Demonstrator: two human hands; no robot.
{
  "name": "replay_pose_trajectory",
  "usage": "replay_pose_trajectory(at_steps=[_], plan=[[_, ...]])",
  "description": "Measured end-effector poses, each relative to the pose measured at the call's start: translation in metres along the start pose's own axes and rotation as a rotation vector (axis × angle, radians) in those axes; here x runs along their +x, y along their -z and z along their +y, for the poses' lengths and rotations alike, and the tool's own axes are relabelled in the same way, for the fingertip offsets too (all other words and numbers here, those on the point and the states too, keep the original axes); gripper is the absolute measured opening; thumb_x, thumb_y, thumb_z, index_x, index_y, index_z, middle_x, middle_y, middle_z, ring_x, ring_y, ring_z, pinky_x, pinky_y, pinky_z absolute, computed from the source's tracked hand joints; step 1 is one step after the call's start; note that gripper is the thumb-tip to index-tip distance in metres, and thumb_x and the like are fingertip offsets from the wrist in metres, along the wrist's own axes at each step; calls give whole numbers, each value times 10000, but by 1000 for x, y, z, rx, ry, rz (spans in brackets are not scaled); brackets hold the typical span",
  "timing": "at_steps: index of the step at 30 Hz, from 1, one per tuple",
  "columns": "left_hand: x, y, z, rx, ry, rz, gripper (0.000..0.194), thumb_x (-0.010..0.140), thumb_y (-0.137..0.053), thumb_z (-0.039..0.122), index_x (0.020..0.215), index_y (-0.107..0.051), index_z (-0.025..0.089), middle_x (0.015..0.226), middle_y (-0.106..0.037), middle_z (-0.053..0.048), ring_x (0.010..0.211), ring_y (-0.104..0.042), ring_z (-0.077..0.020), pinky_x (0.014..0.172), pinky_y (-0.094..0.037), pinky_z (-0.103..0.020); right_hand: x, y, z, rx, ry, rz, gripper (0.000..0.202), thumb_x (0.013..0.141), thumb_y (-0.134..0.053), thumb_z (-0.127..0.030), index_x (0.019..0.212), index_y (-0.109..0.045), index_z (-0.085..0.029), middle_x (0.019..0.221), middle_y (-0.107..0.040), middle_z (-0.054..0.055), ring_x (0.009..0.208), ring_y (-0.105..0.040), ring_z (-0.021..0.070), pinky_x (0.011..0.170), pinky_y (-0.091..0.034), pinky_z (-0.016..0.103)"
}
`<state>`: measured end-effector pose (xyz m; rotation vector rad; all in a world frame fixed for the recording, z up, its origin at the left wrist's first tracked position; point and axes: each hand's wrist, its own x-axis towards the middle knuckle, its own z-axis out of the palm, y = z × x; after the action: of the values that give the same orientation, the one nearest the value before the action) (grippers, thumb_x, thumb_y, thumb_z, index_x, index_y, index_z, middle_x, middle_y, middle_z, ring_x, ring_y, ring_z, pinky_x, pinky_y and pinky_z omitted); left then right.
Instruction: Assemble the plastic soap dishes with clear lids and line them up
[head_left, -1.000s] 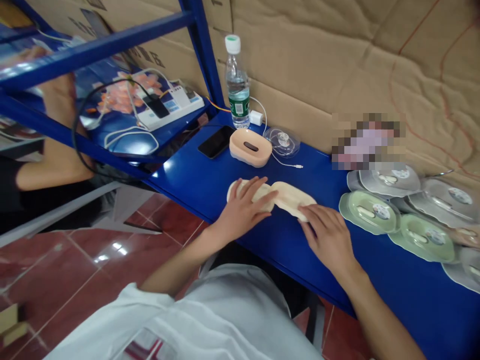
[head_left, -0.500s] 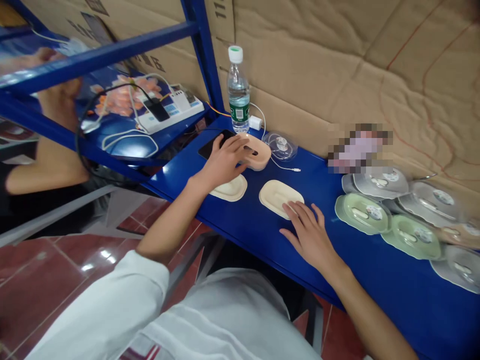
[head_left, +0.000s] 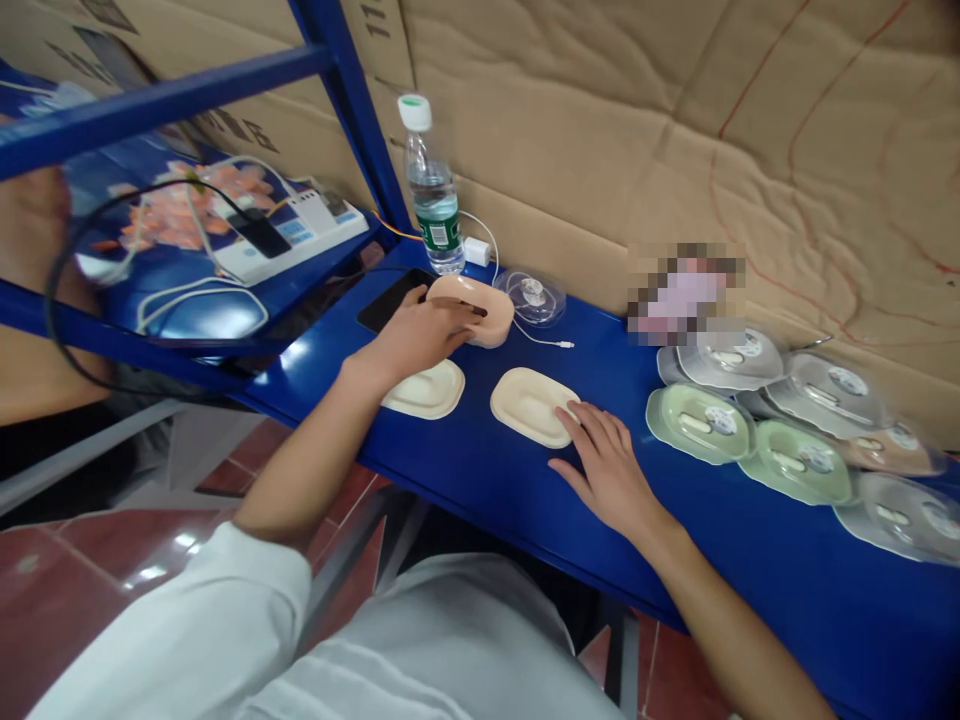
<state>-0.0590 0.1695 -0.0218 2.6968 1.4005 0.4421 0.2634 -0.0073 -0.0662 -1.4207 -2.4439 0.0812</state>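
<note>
My left hand (head_left: 424, 335) reaches over a peach-coloured oval box (head_left: 491, 325), fingers bent together at the dark opening in its top. Whatever its fingertips pinch, if anything, is hidden. Beneath that wrist lies a cream oval tray (head_left: 439, 390), partly covered by the hand and forearm. To its right is a second cream oval tray (head_left: 525, 400), flat on the blue table (head_left: 480, 480). My right hand (head_left: 604, 460) rests open, its fingertips at this tray's right edge and its thumb held apart.
Behind the box stand a water bottle (head_left: 435, 200), a dark phone (head_left: 390, 300) and a clear plastic cover (head_left: 532, 295). Several clear-covered cases (head_left: 701, 422) sit at the right. A blue frame bar (head_left: 225, 90) crosses the left, before a power strip (head_left: 300, 245) and another person's arm (head_left: 45, 270).
The view has shifted slightly. My left fingers have drawn closer together and lower at the box's opening. My right hand remains at the edge of the right tray.
</note>
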Motion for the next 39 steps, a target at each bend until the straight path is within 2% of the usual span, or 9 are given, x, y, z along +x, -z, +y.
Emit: replay_pose_trajectory(at_steps=[4, 10, 13, 20, 25, 28, 33, 36, 39], plan=[[3, 7, 3, -51, -36, 30, 333, 1068, -547, 365, 1291, -775, 271, 1341, -784, -87, 1248, -722, -311, 1157, -436, -550, 1, -1, 0, 8, -13, 0, 650, 1104, -524, -459, 1678, -321, -235, 1602, -546, 192, 1506, -503, 344, 1226, -402, 601], [-12, 0, 78, -61, -318, 38, 310, 1077, -534, 220, 1268, -777, 247, 1293, -800, -76, 1262, -687, -299, 1219, -365, -579, 4, -1, 1, 10, -36, 144, 841, 1085, -567, -446, 1734, -83, -218, 1689, -383, 279, 1550, -448, 388, 1175, -451, 608], [-17, -9, 98, -26, -430, -3, 359, 1057, -507, 121, 1280, -764, 237, 1291, -792, -73, 1314, -642, -306, 1259, -328, -598, 4, 1, 2, 13, -37, 190, 841, 1081, -578, -424, 1738, -77, -268, 1714, -341, 260, 1567, -425, 385, 1174, -458, 589], [-10, -7, 48, 20, -158, 111, 393, 1034, -516, 107, 1298, -752, 279, 1321, -754, -118, 1359, -591, -360, 1246, -271, -749, 3, 1, 0, -3, -15, 86, 669, 1105, -515, -400, 1704, -247, -271, 1678, -445, 215, 1498, -515, 361, 1196, -413, 598], [-12, 3, 28, -18, -97, 156, 298, 1073, -567, 268, 1315, -735, 309, 1329, -734, -93, 1397, -552, -336, 1284, -231, -688, 1, -5, -1, -4, 11, 35, 579, 1109, -504, -402, 1654, -371, -261, 1679, -462, 185, 1535, -471, 349, 1225, -371, 610], [-16, 0, 42, -39, -154, 175, 294, 1090, -554, 325, 1319, -737, 305, 1312, -744, -97, 1357, -586, -317, 1262, -284, -642, 2, -4, 0, 2, -15, 55, 626, 1105, -507, -410, 1684, -318, -264, 1677, -460, 195, 1514, -496, 358, 1217, -382, 612], [-23, -25, 95, -126, -430, 53, 329, 1097, -521, 221, 1339, -735, 283, 1335, -767, -72, 1333, -637, -277, 1248, -361, -548, 4, 8, 4, 34, -105, 223, 825, 1083, -551, -461, 1742, -102, -246, 1750, -297, 238, 1584, -402, 390, 1193, -436, 599], [-23, -36, 112, -216, -511, -28, 317, 1084, -556, 211, 1334, -738, 282, 1375, -760, -70, 1341, -657, -261, 1254, -386, -519, 4, 11, 8, 2, -76, 196, 726, 1078, -573, -457, 1712, -269, -279, 1732, -359, 202, 1579, -409, 382, 1205, -424, 597], [-25, -39, 110, -316, -537, -49, 333, 1053, -633, 240, 1371, -719, 287, 1402, -747, -85, 1377, -653, -251, 1296, -369, -513, 3, 9, 10, -20, -33, 91, 632, 1069, -597, -466, 1651, -428, -289, 1640, -527, 146, 1553, -442, 369, 1224, -401, 597]])
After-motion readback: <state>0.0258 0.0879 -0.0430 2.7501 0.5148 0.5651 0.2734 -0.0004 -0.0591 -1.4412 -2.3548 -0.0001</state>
